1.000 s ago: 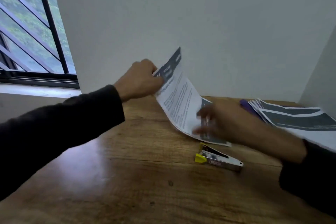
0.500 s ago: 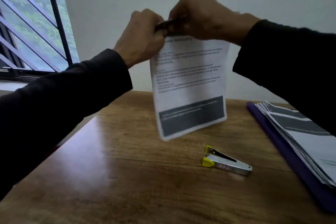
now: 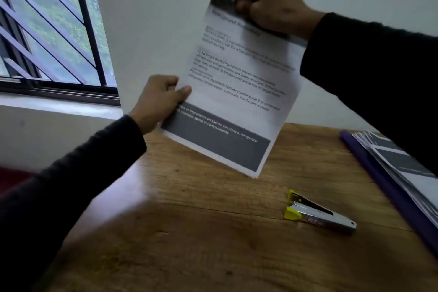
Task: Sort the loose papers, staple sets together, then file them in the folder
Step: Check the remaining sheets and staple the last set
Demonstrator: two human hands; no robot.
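Note:
A small set of printed papers (image 3: 239,87) with dark grey bands at top and bottom hangs tilted in the air above the wooden table (image 3: 189,232). My left hand (image 3: 161,99) pinches its lower left edge, thumb on the front. My right hand (image 3: 272,0) grips the top edge with curled fingers. A silver stapler (image 3: 317,213) with yellow tips lies on the table below the papers, untouched. At the right edge a purple folder (image 3: 384,187) lies open under a fanned stack of papers (image 3: 403,166).
A white wall rises behind the table. A barred window (image 3: 47,31) with a sill is at the left. My right sleeve hides part of the stack.
My left hand slid from the top of the papers down to their lower left edge. The sheets tilted and came closer to the camera, with my right hand still at the top.

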